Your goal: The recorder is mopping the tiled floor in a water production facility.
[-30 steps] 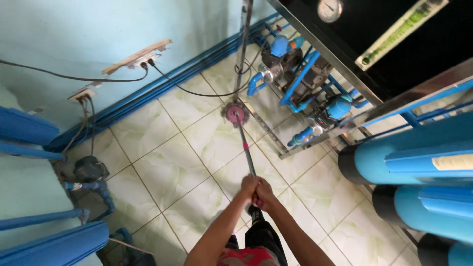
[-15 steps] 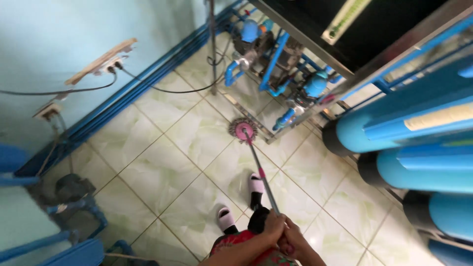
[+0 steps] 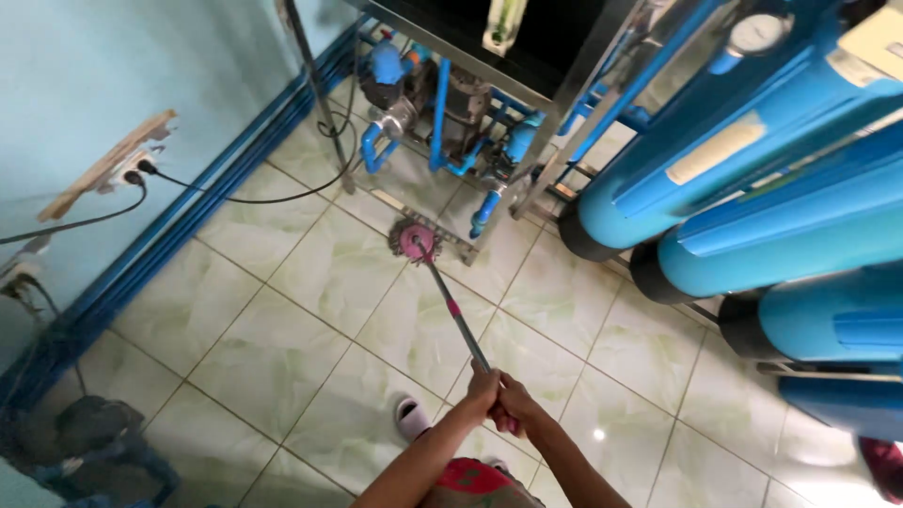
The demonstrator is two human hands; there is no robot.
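both hands' grip, left hand [image 3: 483, 388] and right hand [image 3: 515, 406], closes around the mop [image 3: 442, 292] handle's near end.

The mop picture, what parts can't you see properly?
Head view:
- Mop strands: too small and blurred to count.
- Top of the mop handle: hidden inside the left hand and right hand.
- Blue tanks: cut off by the right edge.
- One foot: only a white shoe shows.
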